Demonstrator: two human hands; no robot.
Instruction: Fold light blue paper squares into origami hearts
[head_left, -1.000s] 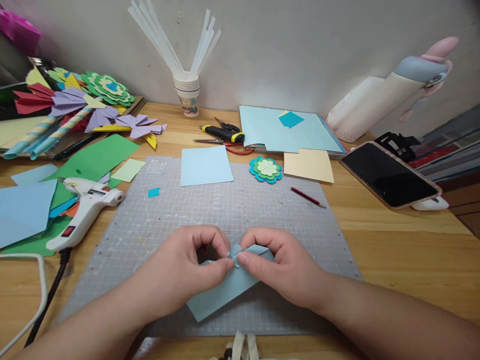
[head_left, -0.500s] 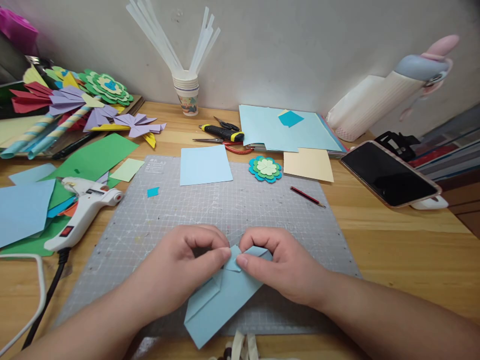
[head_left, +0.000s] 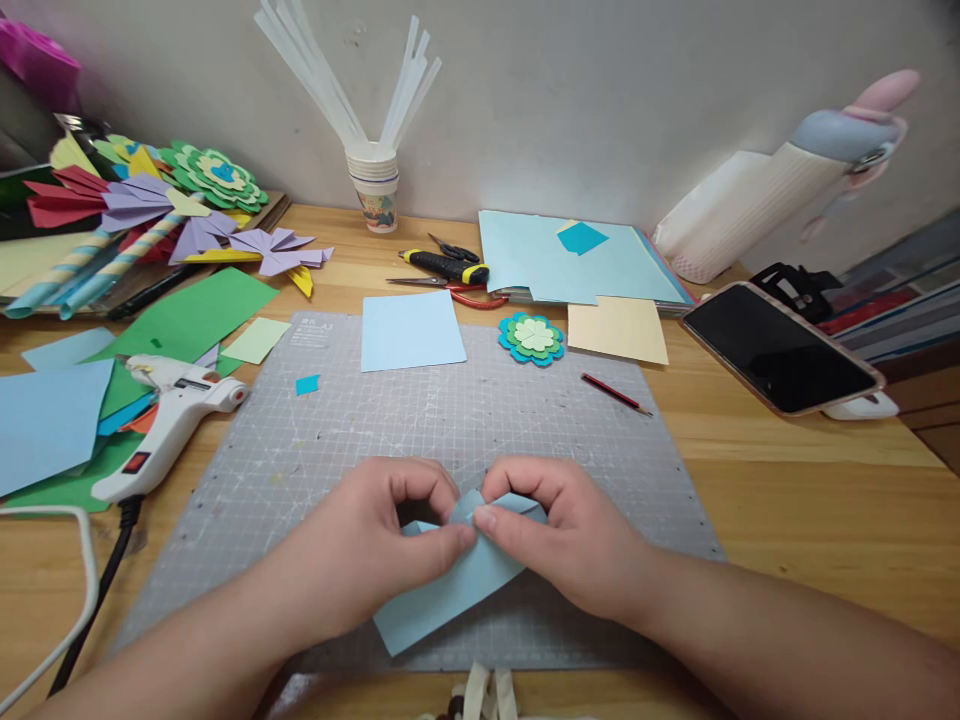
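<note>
A folded light blue sheet of paper (head_left: 450, 590) is held just above the grey cutting mat (head_left: 360, 430), close to its near edge. My left hand (head_left: 409, 520) pinches its upper part, thumb in front and fingers curled behind. Beside it my right hand (head_left: 555, 525) grips the same paper, its thumb near the left thumb. Creased flaps show along the paper's top edge; the hands cover part of the folds. Farther up the mat lie a flat pale blue square (head_left: 413, 331) and a layered paper flower (head_left: 532, 338) in blue and green.
On the left lie a white glue gun (head_left: 169, 425) with a black cord, green paper (head_left: 199, 315) and finished paper flowers (head_left: 217, 178). A cutter (head_left: 442, 265), paper stack (head_left: 525, 255) and cup of sticks (head_left: 373, 195) stand behind. A pencil (head_left: 615, 394) and phone (head_left: 784, 345) are on the right.
My left thumb has moved right and down across the paper, covering the small centre flap. The paper's lower part has tilted, so less of its length shows. The right hand has barely moved.
</note>
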